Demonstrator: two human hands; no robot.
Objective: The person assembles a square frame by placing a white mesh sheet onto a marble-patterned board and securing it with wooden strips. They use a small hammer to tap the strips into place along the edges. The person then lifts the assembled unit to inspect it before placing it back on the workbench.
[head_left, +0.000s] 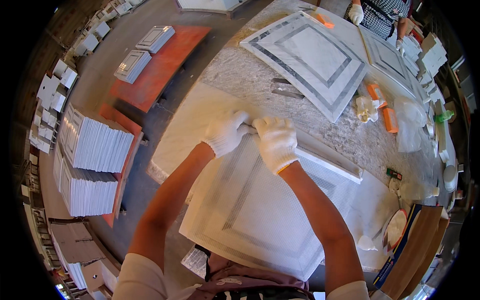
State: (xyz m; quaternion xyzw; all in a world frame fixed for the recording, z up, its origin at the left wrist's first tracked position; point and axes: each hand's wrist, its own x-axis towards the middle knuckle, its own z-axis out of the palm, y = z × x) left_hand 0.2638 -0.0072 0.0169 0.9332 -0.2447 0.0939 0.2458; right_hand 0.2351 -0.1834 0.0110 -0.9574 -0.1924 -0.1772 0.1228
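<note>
Mesh sheet lies flat over a framed marble panel at the near edge of the stone tabletop. Left hand and right hand, both in white gloves, pinch its far edge side by side, fingers closed. A second marble panel lies farther off.

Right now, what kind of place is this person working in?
Probably a stone tile workshop. Gloved hands, left hand and right hand, press mesh onto a square panel. A finished marble panel lies on the workbench, and stacks of tiles wait on the floor.
</note>
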